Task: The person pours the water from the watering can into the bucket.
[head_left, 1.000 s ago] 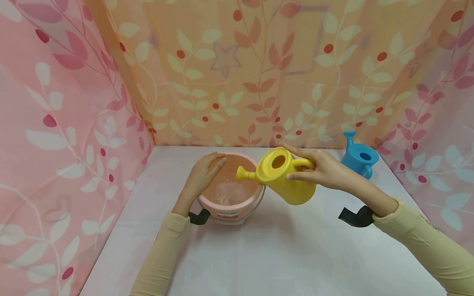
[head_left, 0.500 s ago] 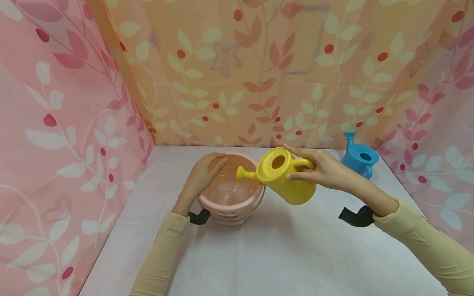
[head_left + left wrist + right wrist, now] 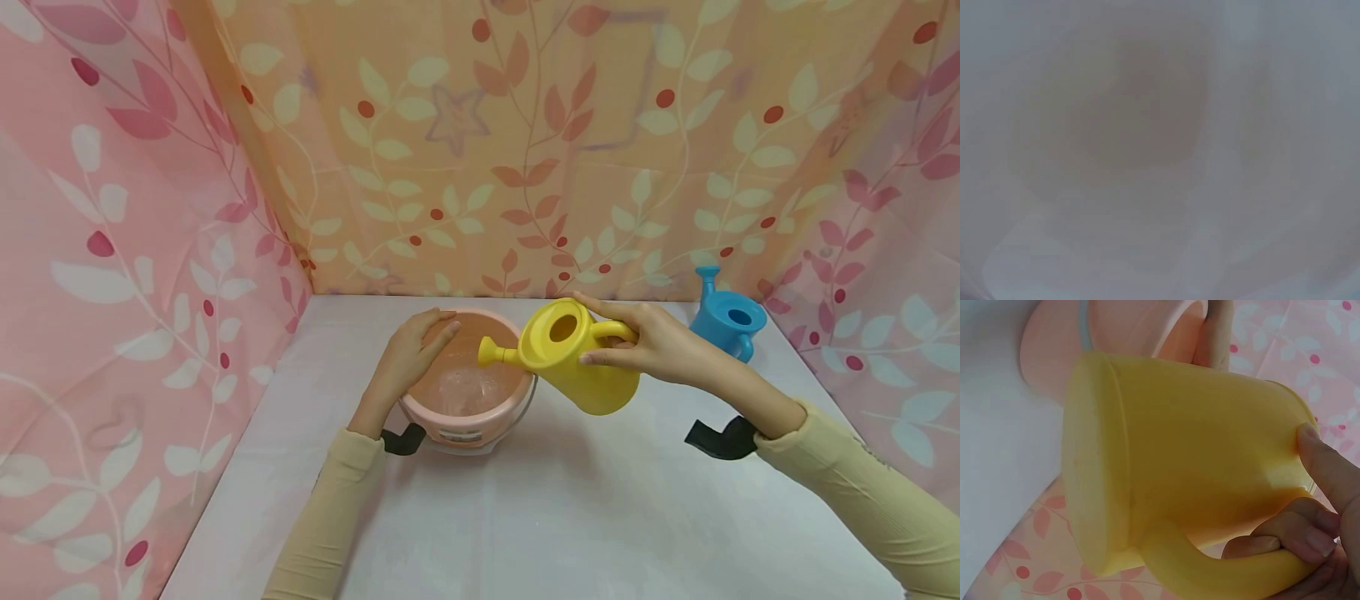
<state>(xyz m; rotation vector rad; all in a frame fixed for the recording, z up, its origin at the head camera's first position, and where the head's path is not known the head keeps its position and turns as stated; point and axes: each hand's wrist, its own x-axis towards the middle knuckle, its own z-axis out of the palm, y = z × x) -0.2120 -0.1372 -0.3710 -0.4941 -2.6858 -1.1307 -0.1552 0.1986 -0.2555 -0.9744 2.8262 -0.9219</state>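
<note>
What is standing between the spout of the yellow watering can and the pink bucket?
Nothing visible: the yellow watering can, held by the right hand, tilts its spout over the open pink bucket; the left hand rests on the rim.

Person, two arms in view. Sleeves: long, pale yellow-beige, fine ribbed knit, close-fitting, ending at the wrist on both arms. Wrist mounts: one black strap-like bracket at each wrist, just past the cuff, bent in a hooked shape. Hands: left hand (image 3: pixel 411 353) and right hand (image 3: pixel 660 343) bare, without gloves; nails short and unpainted.
</note>
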